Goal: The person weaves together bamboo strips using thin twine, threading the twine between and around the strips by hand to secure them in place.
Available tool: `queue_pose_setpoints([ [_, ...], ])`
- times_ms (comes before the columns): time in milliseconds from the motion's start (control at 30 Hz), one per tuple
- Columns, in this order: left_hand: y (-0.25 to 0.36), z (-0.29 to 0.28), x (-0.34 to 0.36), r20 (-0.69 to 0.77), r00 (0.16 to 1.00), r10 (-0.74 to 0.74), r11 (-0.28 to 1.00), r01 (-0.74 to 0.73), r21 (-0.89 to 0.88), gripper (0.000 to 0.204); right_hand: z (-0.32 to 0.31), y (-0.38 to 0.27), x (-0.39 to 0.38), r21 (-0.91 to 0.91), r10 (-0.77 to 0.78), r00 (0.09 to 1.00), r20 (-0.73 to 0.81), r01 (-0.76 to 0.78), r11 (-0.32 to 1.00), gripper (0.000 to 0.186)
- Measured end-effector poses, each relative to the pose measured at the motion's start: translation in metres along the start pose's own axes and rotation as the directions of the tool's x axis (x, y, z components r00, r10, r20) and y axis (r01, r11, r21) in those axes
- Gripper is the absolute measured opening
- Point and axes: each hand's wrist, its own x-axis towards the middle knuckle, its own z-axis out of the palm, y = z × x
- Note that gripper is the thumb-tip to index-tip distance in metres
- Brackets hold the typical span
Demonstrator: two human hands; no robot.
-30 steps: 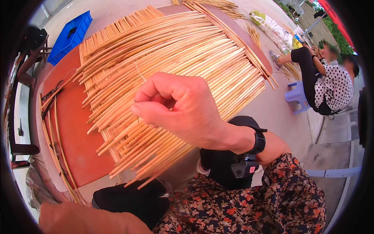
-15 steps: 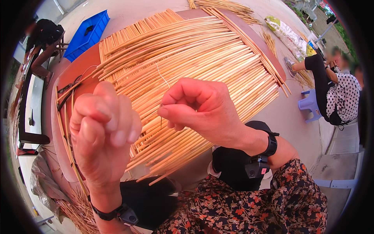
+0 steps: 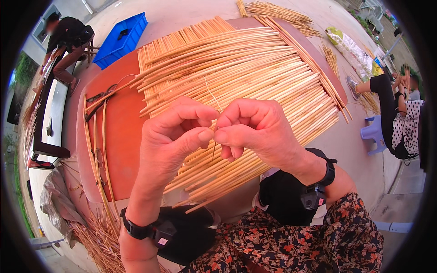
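My right hand (image 3: 255, 129) is closed in a pinch on a thin, dark needle-like piece (image 3: 214, 151) that points downward. A pale thread (image 3: 211, 93) runs up from the fingertips over a mat of peeled, straw-coloured sticks (image 3: 255, 63). My left hand (image 3: 177, 134) has its fingers curled, tips almost touching the right hand's; what they hold, if anything, is too small to make out. Both hands are raised above the mat, which rests on a reddish board (image 3: 120, 168). Loose canes and a pair of glasses (image 3: 99, 166) lie on its left part.
A blue crate (image 3: 120, 41) stands behind the board. One person (image 3: 68, 41) bends over work at the left; another (image 3: 403, 123) sits at the right by a lilac stool (image 3: 373, 134). Stick bundles (image 3: 277, 16), a patterned sack (image 3: 350, 52) and dried stalks (image 3: 98, 236) lie around.
My left hand has risen from the lower edge to meet the right hand's fingertips, its fingers curling. The view has shifted, showing more of the left side.
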Motion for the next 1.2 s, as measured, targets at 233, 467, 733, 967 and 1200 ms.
queue_pose_setpoints([
  [233,-0.002,-0.002,0.0,0.053,0.996,0.076,0.997,-0.076,0.006,0.018,-0.002,0.001,0.0,0.126,0.043,0.996,0.084,-0.053,0.991,0.01],
  [467,-0.001,0.004,-0.005,0.01,0.993,0.117,0.981,-0.117,0.153,0.005,0.001,0.002,0.002,0.095,0.081,0.993,0.082,-0.089,0.991,0.011],
  [733,-0.006,0.003,-0.002,0.019,1.0,-0.009,0.982,0.012,-0.186,0.021,0.003,0.001,0.0,0.081,0.082,0.993,0.086,-0.089,0.993,0.01],
  [967,-0.003,0.015,-0.005,-0.033,0.998,-0.057,0.976,0.049,-0.21,0.025,0.001,0.005,0.0,0.131,0.056,0.996,0.075,-0.066,0.989,0.01],
  [1200,-0.011,-0.011,-0.001,-0.036,0.998,0.045,0.993,-0.048,-0.104,0.017,0.001,0.003,-0.002,0.047,0.129,0.975,0.182,-0.139,0.989,0.011],
])
